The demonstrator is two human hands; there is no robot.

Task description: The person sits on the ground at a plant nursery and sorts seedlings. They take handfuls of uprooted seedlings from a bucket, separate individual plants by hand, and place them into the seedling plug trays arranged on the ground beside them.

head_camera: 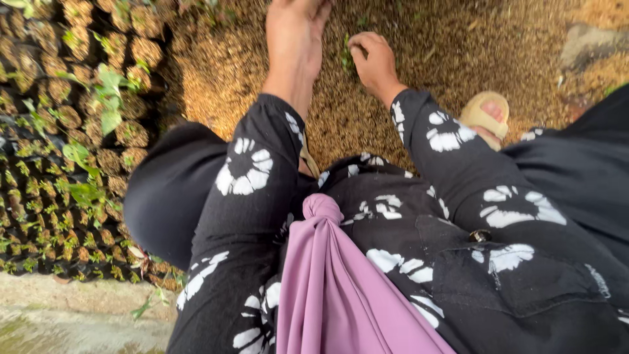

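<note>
My left hand (295,33) reaches forward over a mound of tan husk-like material (406,78), its fingers cut off by the top edge of the view. My right hand (373,60) rests on the same mound with fingers curled downward beside a small green sprout (346,56); whether anything is pinched in them is hidden. Both arms wear black sleeves (242,196) with white flower prints. A mauve cloth (334,288) hangs knotted in front of my chest.
Rows of small black seedling bags (72,131) filled with husk, some with green shoots, stand packed at the left. A tan sandal (486,118) on my foot rests on the mound at right. A concrete strip (65,314) runs along the lower left. A stone (590,42) lies upper right.
</note>
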